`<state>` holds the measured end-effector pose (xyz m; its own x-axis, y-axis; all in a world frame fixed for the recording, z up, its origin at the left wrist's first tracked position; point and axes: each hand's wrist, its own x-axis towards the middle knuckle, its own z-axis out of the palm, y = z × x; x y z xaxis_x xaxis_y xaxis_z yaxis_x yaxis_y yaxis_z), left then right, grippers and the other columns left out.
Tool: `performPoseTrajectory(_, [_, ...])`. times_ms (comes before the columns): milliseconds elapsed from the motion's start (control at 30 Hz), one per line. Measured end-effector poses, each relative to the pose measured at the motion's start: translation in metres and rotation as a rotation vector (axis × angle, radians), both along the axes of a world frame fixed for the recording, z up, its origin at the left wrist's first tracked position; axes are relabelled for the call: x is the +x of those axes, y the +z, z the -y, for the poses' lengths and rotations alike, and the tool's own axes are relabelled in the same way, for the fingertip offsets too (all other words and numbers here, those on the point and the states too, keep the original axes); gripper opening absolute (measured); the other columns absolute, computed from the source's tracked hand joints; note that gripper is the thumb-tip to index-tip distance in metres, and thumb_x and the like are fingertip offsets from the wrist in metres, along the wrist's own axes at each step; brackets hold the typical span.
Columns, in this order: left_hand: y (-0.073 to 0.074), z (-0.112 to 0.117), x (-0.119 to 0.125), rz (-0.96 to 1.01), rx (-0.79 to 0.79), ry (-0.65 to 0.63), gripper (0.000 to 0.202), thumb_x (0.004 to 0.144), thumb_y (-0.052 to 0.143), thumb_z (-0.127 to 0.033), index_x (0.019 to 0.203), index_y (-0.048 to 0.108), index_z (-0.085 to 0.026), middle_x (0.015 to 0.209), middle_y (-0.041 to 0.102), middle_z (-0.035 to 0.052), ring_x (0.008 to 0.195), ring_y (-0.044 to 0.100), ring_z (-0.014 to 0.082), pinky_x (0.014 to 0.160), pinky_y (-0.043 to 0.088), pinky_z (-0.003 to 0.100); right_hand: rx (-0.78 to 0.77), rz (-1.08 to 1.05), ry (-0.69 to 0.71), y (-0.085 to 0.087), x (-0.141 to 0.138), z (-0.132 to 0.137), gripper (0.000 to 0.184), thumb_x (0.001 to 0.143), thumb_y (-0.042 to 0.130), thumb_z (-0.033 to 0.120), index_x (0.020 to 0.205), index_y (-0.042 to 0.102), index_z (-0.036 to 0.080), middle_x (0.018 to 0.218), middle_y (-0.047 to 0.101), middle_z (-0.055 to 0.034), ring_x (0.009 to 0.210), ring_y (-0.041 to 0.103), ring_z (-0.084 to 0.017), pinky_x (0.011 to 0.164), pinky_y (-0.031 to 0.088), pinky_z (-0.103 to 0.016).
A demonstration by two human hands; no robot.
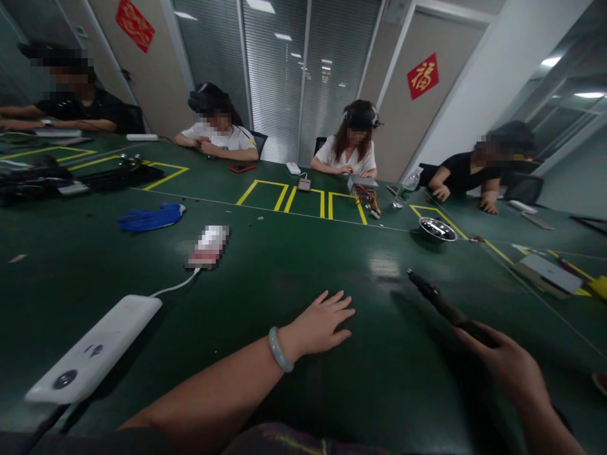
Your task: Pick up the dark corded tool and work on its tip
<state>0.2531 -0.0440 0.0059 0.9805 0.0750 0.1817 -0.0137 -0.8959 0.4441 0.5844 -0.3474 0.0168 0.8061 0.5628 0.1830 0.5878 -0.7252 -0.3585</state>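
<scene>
My left hand (317,325) rests palm down on the green table, fingers spread, a pale bangle (281,349) around its wrist. Nothing is in it. On the right, my right hand (509,366) is closed around a long black screwdriver-like tool (439,303). The tool tilts up and away to the left, and its small metal tip appears held above the tabletop. Its rear end is hidden by my hand. Beyond my left hand lies a phone (207,246), joined by a white cable (177,284) to a white power bank (97,347).
A blue glove (152,218) lies at left. Farther right are a shiny metal bowl (437,230), a plastic bottle (406,188) and a grey box (550,273). A box with coloured wires (367,196) sits across the table, where several people sit. Yellow tape (256,183) marks the tabletop.
</scene>
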Motion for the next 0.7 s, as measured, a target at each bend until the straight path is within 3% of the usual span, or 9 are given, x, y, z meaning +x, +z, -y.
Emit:
performPoseTrajectory(67, [0.004, 0.002, 0.0, 0.017, -0.036, -0.114, 0.045, 0.096, 0.041, -0.039, 0.14, 0.042, -0.027, 0.149, 0.038, 0.0013, 0.141, 0.028, 0.0183, 0.115, 0.026, 0.039, 0.037, -0.027, 0.026, 0.013, -0.034, -0.041, 0.044, 0.072, 0.063, 0.066, 0.104, 0.068, 0.036, 0.094, 0.067, -0.0083, 0.081, 0.065, -0.03, 0.061, 0.049, -0.042])
performPoseTrajectory(167, [0.007, 0.005, -0.002, 0.018, -0.087, -0.305, 0.038, 0.095, 0.045, -0.03, 0.131, 0.053, -0.029, 0.14, 0.051, -0.002, 0.135, 0.039, 0.0169, 0.114, 0.029, 0.035, 0.077, -0.014, 0.25, 0.031, -0.082, -0.101, 0.047, 0.073, 0.065, 0.064, 0.106, 0.067, 0.031, 0.097, 0.065, -0.0056, 0.086, 0.063, -0.028, 0.068, 0.049, -0.039])
performPoseTrajectory(267, [0.006, 0.007, -0.004, 0.015, -0.136, -0.406, 0.036, 0.092, 0.046, -0.025, 0.126, 0.058, -0.032, 0.132, 0.058, -0.0045, 0.13, 0.045, 0.0164, 0.11, 0.034, 0.033, 0.097, -0.01, 0.481, 0.037, -0.124, -0.154, 0.049, 0.075, 0.067, 0.06, 0.11, 0.067, 0.026, 0.096, 0.063, -0.0048, 0.085, 0.061, -0.024, 0.071, 0.047, -0.036])
performPoseTrajectory(367, [0.005, 0.01, -0.004, 0.04, -0.164, -0.437, 0.035, 0.09, 0.05, -0.023, 0.122, 0.061, -0.031, 0.124, 0.064, -0.0038, 0.122, 0.054, 0.0173, 0.103, 0.042, 0.03, 0.114, 0.011, 0.626, 0.025, -0.157, -0.198, 0.05, 0.071, 0.073, 0.058, 0.11, 0.067, 0.027, 0.095, 0.061, -0.0033, 0.085, 0.059, -0.021, 0.075, 0.045, -0.032])
performPoseTrajectory(500, [0.005, 0.015, -0.002, 0.086, -0.164, -0.471, 0.032, 0.086, 0.053, -0.02, 0.115, 0.066, -0.027, 0.117, 0.067, -0.0006, 0.11, 0.062, 0.0184, 0.094, 0.047, 0.028, 0.112, 0.019, 0.744, -0.003, -0.184, -0.241, 0.053, 0.067, 0.074, 0.063, 0.106, 0.068, 0.028, 0.092, 0.06, -0.0021, 0.087, 0.057, -0.019, 0.079, 0.044, -0.031])
performPoseTrajectory(600, [0.006, 0.017, 0.0, 0.094, -0.187, -0.474, 0.033, 0.085, 0.053, -0.016, 0.114, 0.066, -0.025, 0.111, 0.07, -0.0005, 0.104, 0.064, 0.0173, 0.091, 0.047, 0.027, 0.105, 0.036, 0.79, -0.018, -0.193, -0.257, 0.059, 0.065, 0.074, 0.065, 0.109, 0.067, 0.026, 0.095, 0.059, -0.0039, 0.092, 0.055, -0.022, 0.085, 0.043, -0.035])
performPoseTrajectory(700, [0.006, 0.017, 0.002, 0.08, -0.207, -0.461, 0.033, 0.085, 0.052, -0.014, 0.114, 0.066, -0.025, 0.111, 0.07, -0.0005, 0.104, 0.064, 0.0165, 0.093, 0.046, 0.027, 0.092, 0.056, 0.836, -0.017, -0.191, -0.258, 0.067, 0.064, 0.076, 0.064, 0.119, 0.062, 0.027, 0.105, 0.058, -0.0059, 0.105, 0.052, -0.026, 0.1, 0.034, -0.044])
